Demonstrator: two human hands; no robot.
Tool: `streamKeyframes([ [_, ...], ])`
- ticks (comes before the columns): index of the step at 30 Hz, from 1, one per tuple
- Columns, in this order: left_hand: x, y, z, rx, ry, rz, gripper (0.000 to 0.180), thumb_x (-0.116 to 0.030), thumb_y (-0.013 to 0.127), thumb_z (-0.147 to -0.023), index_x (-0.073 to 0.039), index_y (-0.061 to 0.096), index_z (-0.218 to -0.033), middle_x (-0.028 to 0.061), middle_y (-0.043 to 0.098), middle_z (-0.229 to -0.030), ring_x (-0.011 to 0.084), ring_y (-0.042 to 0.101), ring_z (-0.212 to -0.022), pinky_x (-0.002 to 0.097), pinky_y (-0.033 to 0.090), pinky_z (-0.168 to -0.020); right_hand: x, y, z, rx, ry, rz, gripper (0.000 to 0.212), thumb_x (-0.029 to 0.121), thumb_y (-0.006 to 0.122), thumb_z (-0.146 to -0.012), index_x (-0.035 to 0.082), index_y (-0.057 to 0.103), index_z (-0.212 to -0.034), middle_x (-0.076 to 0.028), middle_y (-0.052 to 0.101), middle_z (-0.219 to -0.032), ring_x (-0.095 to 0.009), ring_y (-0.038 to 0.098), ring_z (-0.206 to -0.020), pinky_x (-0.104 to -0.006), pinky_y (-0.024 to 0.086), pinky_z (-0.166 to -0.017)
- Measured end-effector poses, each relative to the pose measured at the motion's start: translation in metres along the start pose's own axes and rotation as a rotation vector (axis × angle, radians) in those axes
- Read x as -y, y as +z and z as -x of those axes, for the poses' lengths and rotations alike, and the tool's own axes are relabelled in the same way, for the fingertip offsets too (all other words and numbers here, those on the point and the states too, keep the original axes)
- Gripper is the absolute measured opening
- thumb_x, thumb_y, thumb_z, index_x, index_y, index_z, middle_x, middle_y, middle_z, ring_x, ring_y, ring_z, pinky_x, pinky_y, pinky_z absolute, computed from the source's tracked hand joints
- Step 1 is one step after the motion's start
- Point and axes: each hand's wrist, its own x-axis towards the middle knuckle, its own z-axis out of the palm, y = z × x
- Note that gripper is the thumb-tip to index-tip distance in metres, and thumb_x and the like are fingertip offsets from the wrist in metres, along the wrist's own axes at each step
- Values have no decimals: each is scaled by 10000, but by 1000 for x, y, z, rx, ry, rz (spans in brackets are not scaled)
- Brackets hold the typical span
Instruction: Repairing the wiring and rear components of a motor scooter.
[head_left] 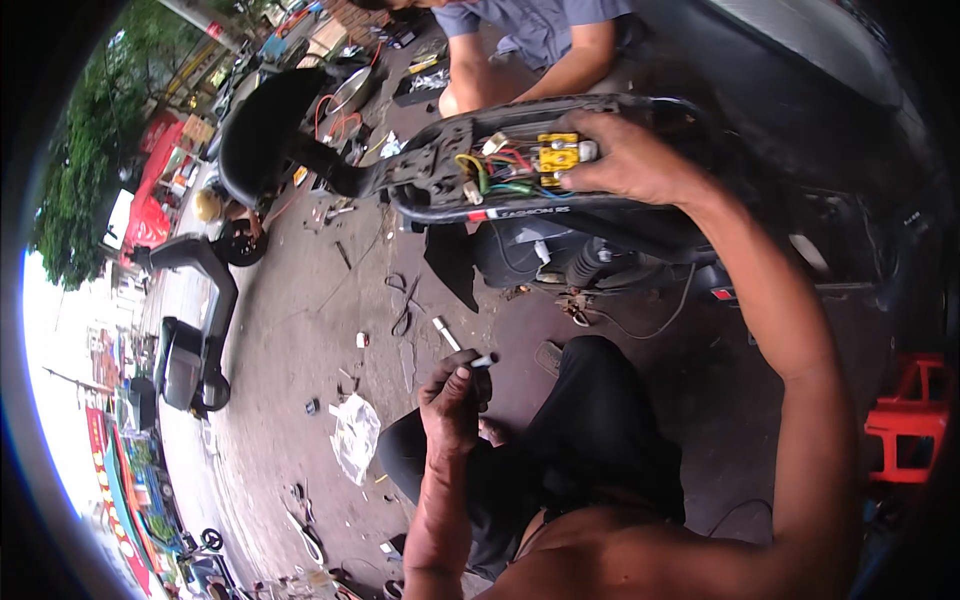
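My left hand (452,408) is closed around a socket wrench (446,334), with one silver arm pointing up and another short end sticking out to the right. It is held above my dark trousers. My right hand (625,160) reaches to the scooter's rear frame (420,165) and grips a yellow block-shaped part (558,155) between thumb and fingers. The kind of part cannot be made out. Coloured wires (510,165) and pale connectors lie beside it in the frame's opening. Below the frame a shock absorber (590,262) and a loose black cable show.
A co-worker in a grey-blue shirt (540,30) crouches beyond the frame. Scissors (403,302), a plastic bag (355,438) and pliers (305,535) lie on the ground. A red stool (908,420) stands at right; another scooter (190,350) is at left.
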Motion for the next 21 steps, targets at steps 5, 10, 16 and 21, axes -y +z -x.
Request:
streamKeyframes([
  [5,-41,37,-9,-166,360,-81,255,-115,700,-823,-36,500,-959,73,559,-679,117,478,-483,238,351,-390,-8,-2,-3,-20,-67,12,522,168,707,-730,-53,565,-1180,-197,639,-1071,-251,602,-989,-342,444,-904],
  [10,-91,90,-22,-156,339,11,391,-149,658,-846,30,522,-1166,49,522,-634,99,466,-458,224,346,-382,-17,0,-5,-20,-42,32,521,156,709,-734,-28,571,-1202,-193,643,-1090,-260,604,-1003,-344,435,-920],
  [16,-137,139,-81,99,606,-982,208,-150,603,-869,15,623,-994,112,602,-721,202,563,-597,303,424,-526,-13,4,-6,-21,-49,42,472,134,711,-755,-29,578,-1178,-196,646,-1082,-268,609,-1002,-358,443,-909],
  [21,-143,158,-116,222,680,-1360,187,-181,612,-858,-1,601,-908,236,639,-818,438,608,-801,488,471,-677,-13,3,-8,-23,-45,46,441,131,711,-762,-28,589,-1155,-191,653,-1068,-270,615,-987,-365,449,-891],
])
